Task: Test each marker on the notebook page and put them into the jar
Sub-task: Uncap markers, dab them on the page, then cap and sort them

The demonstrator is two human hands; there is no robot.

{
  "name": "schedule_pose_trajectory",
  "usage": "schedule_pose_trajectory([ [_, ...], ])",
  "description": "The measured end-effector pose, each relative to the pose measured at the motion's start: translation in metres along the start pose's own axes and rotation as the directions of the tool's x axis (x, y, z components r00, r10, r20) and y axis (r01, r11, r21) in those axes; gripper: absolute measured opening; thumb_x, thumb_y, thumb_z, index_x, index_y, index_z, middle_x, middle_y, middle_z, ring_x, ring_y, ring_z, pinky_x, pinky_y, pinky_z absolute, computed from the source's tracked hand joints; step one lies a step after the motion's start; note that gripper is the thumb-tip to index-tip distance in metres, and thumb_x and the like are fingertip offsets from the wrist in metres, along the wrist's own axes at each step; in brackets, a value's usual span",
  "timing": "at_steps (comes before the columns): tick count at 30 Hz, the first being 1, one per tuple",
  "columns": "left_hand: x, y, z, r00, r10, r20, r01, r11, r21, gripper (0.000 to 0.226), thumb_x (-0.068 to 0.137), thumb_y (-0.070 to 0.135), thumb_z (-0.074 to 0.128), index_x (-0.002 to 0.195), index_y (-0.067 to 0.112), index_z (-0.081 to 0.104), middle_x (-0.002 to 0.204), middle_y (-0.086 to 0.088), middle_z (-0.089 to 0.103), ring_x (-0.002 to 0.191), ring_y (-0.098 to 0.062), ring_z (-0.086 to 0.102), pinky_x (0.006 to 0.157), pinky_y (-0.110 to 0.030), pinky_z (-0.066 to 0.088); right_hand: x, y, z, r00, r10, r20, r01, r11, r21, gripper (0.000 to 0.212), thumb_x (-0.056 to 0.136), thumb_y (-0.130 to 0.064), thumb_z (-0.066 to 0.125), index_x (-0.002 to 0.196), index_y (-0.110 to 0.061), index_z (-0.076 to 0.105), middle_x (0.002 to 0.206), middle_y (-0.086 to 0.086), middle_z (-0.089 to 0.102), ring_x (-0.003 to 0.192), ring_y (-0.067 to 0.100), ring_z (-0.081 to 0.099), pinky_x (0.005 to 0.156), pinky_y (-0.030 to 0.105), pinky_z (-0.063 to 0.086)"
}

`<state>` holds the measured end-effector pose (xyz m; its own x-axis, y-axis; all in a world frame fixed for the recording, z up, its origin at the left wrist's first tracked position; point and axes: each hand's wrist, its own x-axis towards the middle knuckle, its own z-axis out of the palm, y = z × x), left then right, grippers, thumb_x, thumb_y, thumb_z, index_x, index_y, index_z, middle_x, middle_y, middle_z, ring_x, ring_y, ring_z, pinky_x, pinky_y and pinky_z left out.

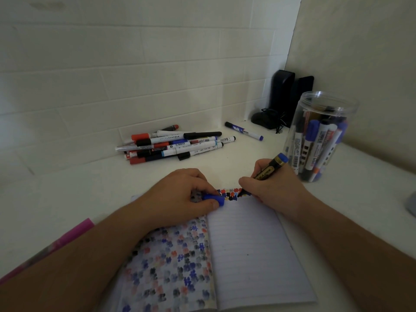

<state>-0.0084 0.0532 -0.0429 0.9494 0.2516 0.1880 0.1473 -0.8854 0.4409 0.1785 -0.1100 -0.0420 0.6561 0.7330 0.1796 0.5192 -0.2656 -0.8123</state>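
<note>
Hiding the marker (267, 171) tip, the right hand (270, 190) blocks the notebook (252, 248) marks.

One open notebook (247, 244) and one clear jar (319, 136) stood on the counter (225, 167), alongside one loose marker (244, 131), roughly a dozen piled markers (173, 144) and two dark speakers (290, 97).

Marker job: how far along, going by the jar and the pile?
Done: a batch of markers already stands in the jar. In hand: right hand marks the notebook page with a black marker; left hand holds its blue cap. Left: the pile by the wall and one stray marker.
</note>
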Motion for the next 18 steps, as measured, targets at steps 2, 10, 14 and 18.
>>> schedule_pose_trajectory([
  [2, -0.0001, -0.0002, 0.0002, 1.000, 0.003, -0.001, -0.003, 1.000, 0.000, 0.033, 0.089, 0.054, 0.066, 0.118, 0.039, 0.072, 0.104, 0.023, 0.058, 0.098, 0.004, 0.056, 0.085, -0.020, 0.051, -0.0007, 0.0001, 0.0005, 1.000, -0.011, 0.000, 0.011, 1.000, 0.001, 0.031, 0.078, -0.023, 0.081, 0.063, -0.016, 0.055, 0.060, 0.013, 0.059, 0.055, 0.016, 0.053, 0.059, 0.037, 0.054],
  [10, 0.0003, 0.0000, 0.0003, 1.000, -0.005, 0.007, 0.005, 1.000, -0.002, 0.034, 0.089, 0.055, 0.066, 0.118, 0.039, 0.073, 0.104, 0.023, 0.058, 0.099, 0.002, 0.056, 0.084, -0.019, 0.050, 0.0004, 0.0029, 0.0026, 0.999, -0.031, -0.013, 0.030, 0.999, -0.039, 0.032, 0.074, -0.021, 0.077, 0.060, -0.020, 0.048, 0.055, -0.002, 0.048, 0.053, 0.010, 0.044, 0.055, 0.031, 0.044],
  [14, 0.0004, 0.0005, 0.0002, 1.000, -0.006, 0.002, 0.006, 1.000, -0.011, 0.033, 0.089, 0.055, 0.067, 0.117, 0.039, 0.073, 0.104, 0.022, 0.059, 0.099, 0.002, 0.056, 0.084, -0.018, 0.049, 0.0011, 0.0048, 0.0025, 0.999, -0.022, -0.029, 0.022, 1.000, 0.015, 0.035, 0.076, -0.020, 0.078, 0.058, -0.020, 0.048, 0.052, -0.006, 0.047, 0.052, 0.008, 0.044, 0.055, 0.030, 0.045],
  [18, 0.0003, -0.0006, 0.0012, 1.000, -0.006, 0.003, 0.006, 1.000, -0.004, 0.033, 0.089, 0.055, 0.067, 0.117, 0.039, 0.073, 0.103, 0.023, 0.058, 0.098, 0.003, 0.056, 0.083, -0.016, 0.048, 0.0001, 0.0048, 0.0034, 0.999, -0.040, -0.015, 0.041, 0.999, 0.014, 0.034, 0.077, -0.022, 0.080, 0.059, -0.020, 0.051, 0.053, -0.005, 0.050, 0.053, 0.009, 0.046, 0.055, 0.030, 0.045],
])
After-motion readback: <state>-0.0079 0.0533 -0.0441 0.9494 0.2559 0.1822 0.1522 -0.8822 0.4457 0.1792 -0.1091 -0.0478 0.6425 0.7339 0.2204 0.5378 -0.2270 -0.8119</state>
